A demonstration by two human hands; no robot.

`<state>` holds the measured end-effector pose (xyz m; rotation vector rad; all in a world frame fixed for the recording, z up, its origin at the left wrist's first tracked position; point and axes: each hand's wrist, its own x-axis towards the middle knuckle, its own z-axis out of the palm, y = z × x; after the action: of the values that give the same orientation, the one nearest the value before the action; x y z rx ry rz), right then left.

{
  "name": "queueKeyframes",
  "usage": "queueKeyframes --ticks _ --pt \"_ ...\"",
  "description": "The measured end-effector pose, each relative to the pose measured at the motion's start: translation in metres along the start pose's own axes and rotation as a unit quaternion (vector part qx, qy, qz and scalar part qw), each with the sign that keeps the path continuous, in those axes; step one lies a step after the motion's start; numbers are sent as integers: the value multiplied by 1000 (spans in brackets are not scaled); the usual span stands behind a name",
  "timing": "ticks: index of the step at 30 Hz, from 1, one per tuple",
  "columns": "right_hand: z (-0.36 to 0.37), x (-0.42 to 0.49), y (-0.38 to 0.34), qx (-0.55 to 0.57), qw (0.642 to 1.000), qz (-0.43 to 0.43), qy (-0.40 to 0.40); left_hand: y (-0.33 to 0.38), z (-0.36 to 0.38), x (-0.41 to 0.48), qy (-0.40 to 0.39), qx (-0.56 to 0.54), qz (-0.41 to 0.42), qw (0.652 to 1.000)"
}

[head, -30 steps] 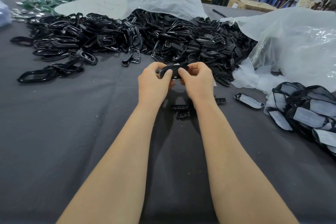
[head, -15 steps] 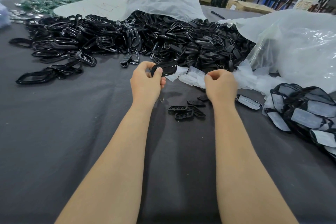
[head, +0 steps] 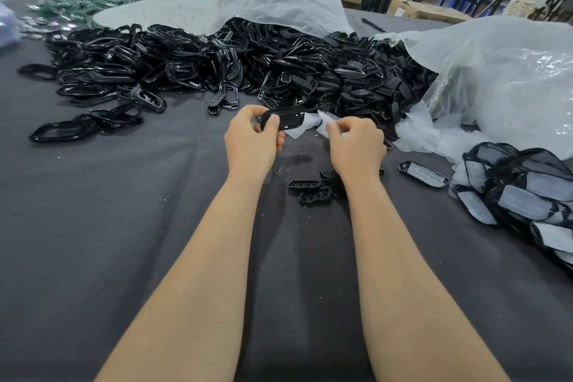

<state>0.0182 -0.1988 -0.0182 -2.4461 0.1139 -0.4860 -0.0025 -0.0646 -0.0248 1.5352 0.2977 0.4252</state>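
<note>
Case of black plastic (head: 286,117) sits clamped in the left hand (head: 251,146) over the tabletop's (head: 124,226) middle; the right hand (head: 356,147) pinches a clear bag (head: 324,124) just beside it, fingers curled.

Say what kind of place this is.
Likely a factory packing workshop: heaped identical black plastic parts on the table, a pile of wrapped parts, the left hand holding one part, the right hand pinching a clear wrapper.
</note>
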Motion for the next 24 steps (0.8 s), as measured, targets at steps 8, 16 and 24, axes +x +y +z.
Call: queueKeyframes --ticks 8,16,24 --pt "-8 2 -13 600 765 206 -113 -1 1 -1 6 -7 -1 1000" --pt "-5 5 -8 498 843 200 -32 0 1 -1 3 -4 0 1000" --pt "-3 3 -9 403 910 99 7 1 1 -2 2 2 -1 1000"
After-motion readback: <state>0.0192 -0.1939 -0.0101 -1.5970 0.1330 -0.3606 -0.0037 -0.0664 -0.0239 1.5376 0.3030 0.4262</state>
